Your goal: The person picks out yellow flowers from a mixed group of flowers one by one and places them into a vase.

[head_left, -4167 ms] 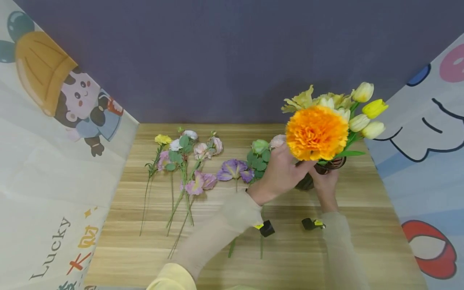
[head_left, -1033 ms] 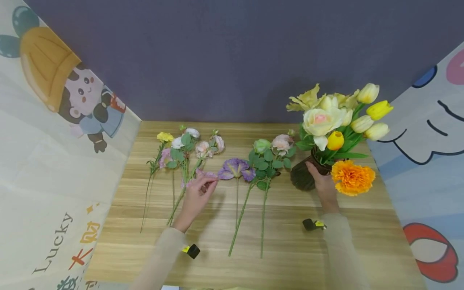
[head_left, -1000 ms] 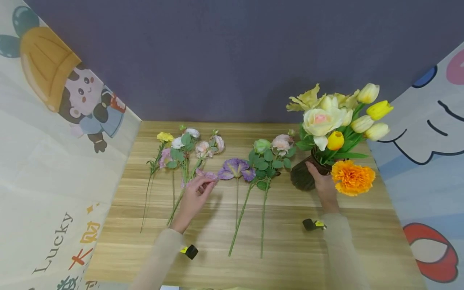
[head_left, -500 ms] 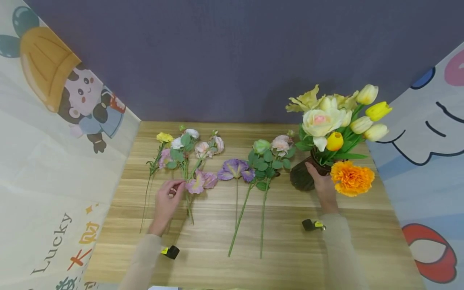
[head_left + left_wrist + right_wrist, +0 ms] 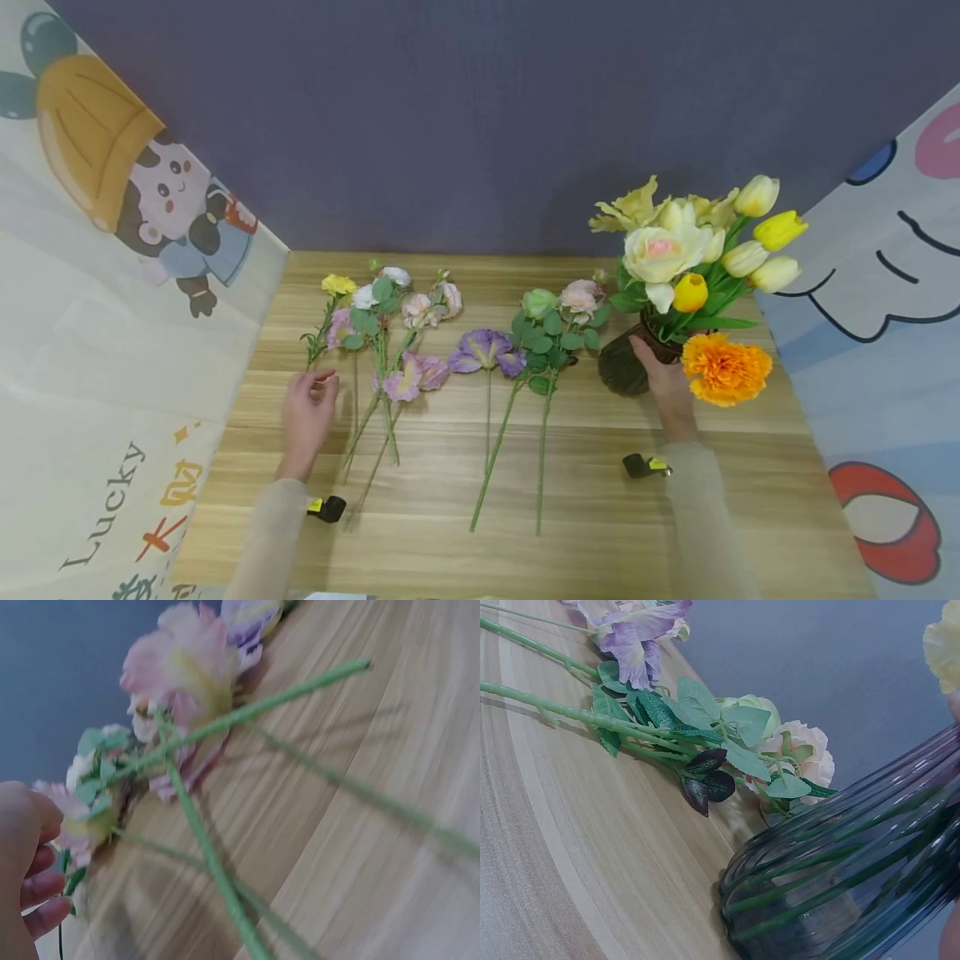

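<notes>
My left hand (image 5: 307, 421) hovers over the stem of the yellow carnation (image 5: 339, 285), fingers loosely bent; the hand covers most of that stem. In the left wrist view a thin dark stem (image 5: 61, 941) runs close by the fingertips, with no clear grip on it. My right hand (image 5: 669, 392) grips the ribbed dark glass vase (image 5: 624, 367), which leans with its mouth to the right. Out of the vase rise pale and yellow tulips (image 5: 776, 273), a cream rose (image 5: 663, 252) and an orange carnation (image 5: 726, 369) hanging low over the right side. Green stems show through the glass (image 5: 817, 900).
Pink and white flowers (image 5: 420, 310) with crossing stems lie right of my left hand. A purple flower (image 5: 483, 350), a green rose (image 5: 540, 302) and a pale pink rose (image 5: 581, 297) lie mid-table. A dark wall (image 5: 480, 125) and printed side panels (image 5: 90, 333) surround the wooden table (image 5: 600, 517).
The left hand has left the orange carnation, now drooping at the vase's right side, and swept leftward past the pink flowers to the yellow carnation's stem. The right hand keeps its hold on the vase.
</notes>
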Demonstrator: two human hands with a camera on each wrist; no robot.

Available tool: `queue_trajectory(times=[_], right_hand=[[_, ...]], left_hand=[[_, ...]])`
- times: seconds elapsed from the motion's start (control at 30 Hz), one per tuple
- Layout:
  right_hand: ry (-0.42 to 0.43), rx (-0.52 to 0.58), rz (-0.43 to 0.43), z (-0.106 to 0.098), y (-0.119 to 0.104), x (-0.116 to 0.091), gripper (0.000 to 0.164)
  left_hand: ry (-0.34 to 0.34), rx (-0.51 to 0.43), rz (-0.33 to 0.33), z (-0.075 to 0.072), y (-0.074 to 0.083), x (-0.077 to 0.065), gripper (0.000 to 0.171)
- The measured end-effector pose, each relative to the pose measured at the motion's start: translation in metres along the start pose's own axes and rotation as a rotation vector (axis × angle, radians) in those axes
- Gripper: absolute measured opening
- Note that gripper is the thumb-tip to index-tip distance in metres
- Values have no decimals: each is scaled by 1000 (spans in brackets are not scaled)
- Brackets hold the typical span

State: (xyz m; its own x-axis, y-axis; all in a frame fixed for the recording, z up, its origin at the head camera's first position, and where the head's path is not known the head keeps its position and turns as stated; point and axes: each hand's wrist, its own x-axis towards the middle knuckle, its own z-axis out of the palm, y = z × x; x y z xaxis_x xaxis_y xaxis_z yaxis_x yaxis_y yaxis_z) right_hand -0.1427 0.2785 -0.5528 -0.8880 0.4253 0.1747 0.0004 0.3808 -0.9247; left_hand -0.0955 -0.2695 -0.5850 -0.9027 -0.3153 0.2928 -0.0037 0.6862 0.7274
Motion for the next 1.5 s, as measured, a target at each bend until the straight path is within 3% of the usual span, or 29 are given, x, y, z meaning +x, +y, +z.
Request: queue_trajectory(times=[0.17, 0.3, 0.53, 0.63, 0.73, 0.9, 1.1, 1.3, 1.5], right_hand=[[-9, 13, 4, -1, 0, 0, 103], [-9, 7, 3, 0, 1, 0, 103], [12, -39, -14, 1, 2, 2, 104], [8, -14, 3, 1, 2, 3, 103], [-13, 19, 34, 1, 1, 3, 103], [-29, 59, 72, 2, 0, 3, 103], [-35, 28, 81, 1, 0, 2, 106], [-28, 15, 54, 1, 0, 2, 105], [-4, -5, 42, 1, -2, 1, 107]], left_hand=[[5, 53, -97, -5, -14, 6, 24], [11, 55, -131, -8, -22, 9, 30], [84, 66, -71, -13, -27, 19, 31], [86, 79, -50, -15, -26, 27, 33], [33, 108, -66, -18, -25, 38, 43], [-120, 179, -71, -21, -27, 58, 59], [-244, 212, -86, -20, -28, 78, 50], [-268, 201, -163, -18, -21, 89, 38], [-256, 210, -204, -14, -14, 99, 52]])
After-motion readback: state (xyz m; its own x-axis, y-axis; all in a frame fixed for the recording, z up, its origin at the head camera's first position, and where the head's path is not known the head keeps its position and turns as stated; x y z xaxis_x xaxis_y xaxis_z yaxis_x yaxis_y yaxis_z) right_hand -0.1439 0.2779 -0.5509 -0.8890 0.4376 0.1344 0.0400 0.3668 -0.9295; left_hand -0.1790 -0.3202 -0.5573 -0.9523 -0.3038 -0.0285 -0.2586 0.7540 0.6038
